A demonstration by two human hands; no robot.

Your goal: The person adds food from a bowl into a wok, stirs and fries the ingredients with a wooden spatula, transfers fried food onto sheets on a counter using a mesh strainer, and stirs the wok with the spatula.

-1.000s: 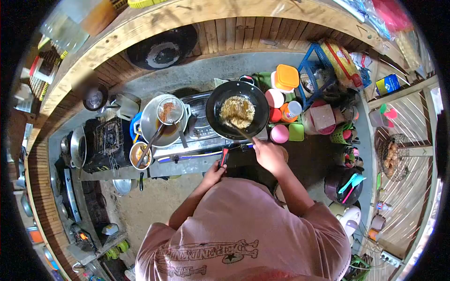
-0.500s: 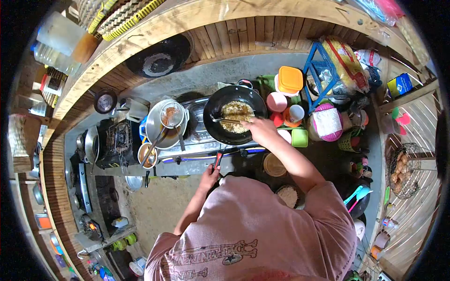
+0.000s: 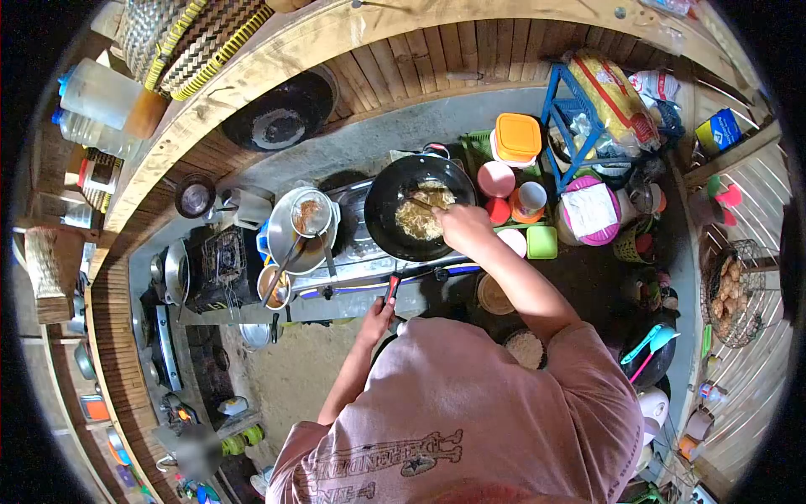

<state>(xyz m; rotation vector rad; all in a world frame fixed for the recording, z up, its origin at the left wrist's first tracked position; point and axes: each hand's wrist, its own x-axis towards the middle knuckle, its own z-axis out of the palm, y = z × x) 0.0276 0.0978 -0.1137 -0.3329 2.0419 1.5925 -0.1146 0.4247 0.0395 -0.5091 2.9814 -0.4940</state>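
Note:
In the head view, a black wok (image 3: 387, 227) sits on the stove and holds pale, shredded-looking food (image 3: 420, 223) in a brownish liquid. My left hand (image 3: 378, 317) is wrapped round the red and black wok handle (image 3: 393, 287) at its near side. Over the wok's right part, my right hand (image 3: 463, 227) is closed on a thin stick-like utensil (image 3: 422, 204), whose far end reaches into the food. Its exact kind is hard to make out.
Left of the wok stands a metal pot (image 3: 275, 227) with a strainer (image 3: 311, 215) over it and a brown-filled cup (image 3: 274, 287) in front. To the right are an orange-lidded container (image 3: 518, 137), a pink bowl (image 3: 496, 180) and a green container (image 3: 541, 243).
My right hand has shifted slightly left and down, and the utensil has turned from nearly level to slanting across the food. My left hand still grips the handle. The whole view has tilted a little.

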